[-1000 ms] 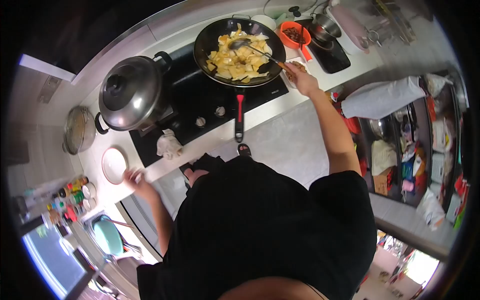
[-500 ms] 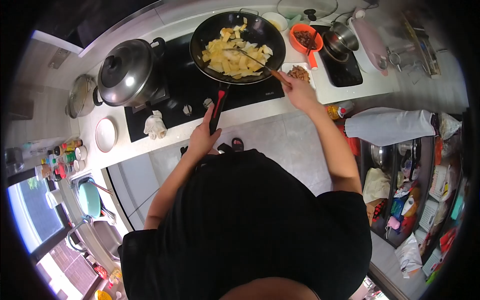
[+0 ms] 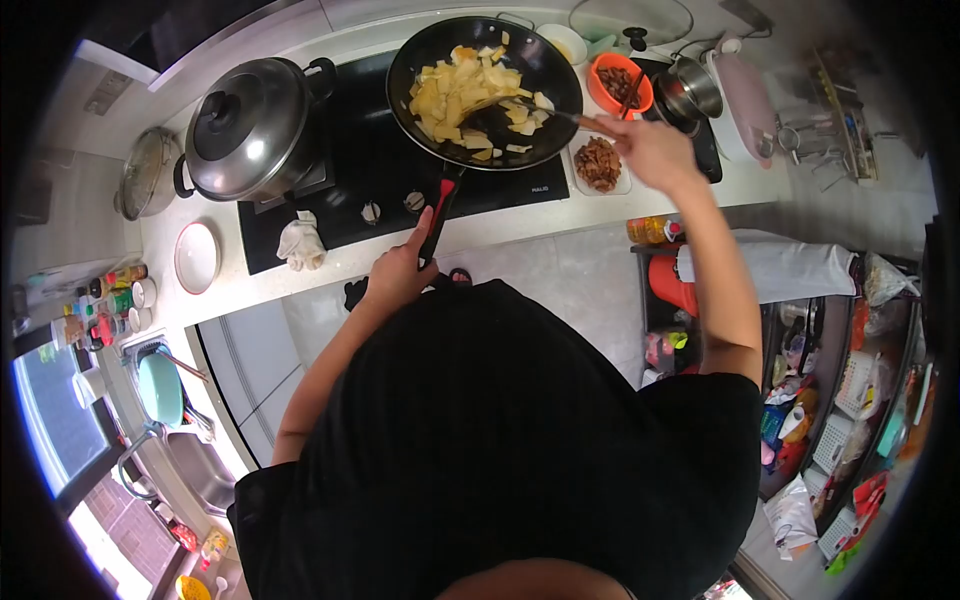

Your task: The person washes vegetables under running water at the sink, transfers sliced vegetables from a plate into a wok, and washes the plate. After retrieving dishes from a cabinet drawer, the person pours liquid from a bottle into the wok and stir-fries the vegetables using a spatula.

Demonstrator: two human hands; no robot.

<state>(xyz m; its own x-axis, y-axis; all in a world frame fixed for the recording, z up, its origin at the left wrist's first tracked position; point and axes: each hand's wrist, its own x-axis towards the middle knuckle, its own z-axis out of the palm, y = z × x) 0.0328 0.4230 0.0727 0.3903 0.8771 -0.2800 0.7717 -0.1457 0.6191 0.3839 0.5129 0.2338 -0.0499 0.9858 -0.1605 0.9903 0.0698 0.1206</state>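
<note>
A black wok (image 3: 560, 95) rests on the black stove (image 3: 350, 140), its handle pointing toward me. My left hand (image 3: 402, 268) is closed around that handle. Pale yellow sliced pieces of food (image 3: 460, 90) lie in the wok, mostly in its left half. My right hand (image 3: 655, 152) grips the wooden handle of a spatula (image 3: 590, 122), held out past the wok's right rim. The spatula's metal end reaches in among the pieces and is partly hidden by them. Below my right hand sits a white dish of brown chopped meat (image 3: 598, 165).
Left of the wok stands a large lidded steel pot (image 3: 250, 130). A white cloth (image 3: 301, 242) and a white bowl (image 3: 198, 258) lie near the counter's front. Behind my right hand are an orange bowl (image 3: 620, 85) of dark food and a small steel pot (image 3: 692, 90). Shelves (image 3: 810, 380) stand at right.
My right hand has moved right with the spatula, uncovering more of the meat dish. The food has shifted left in the wok, baring its lower right. My left hand keeps its hold.
</note>
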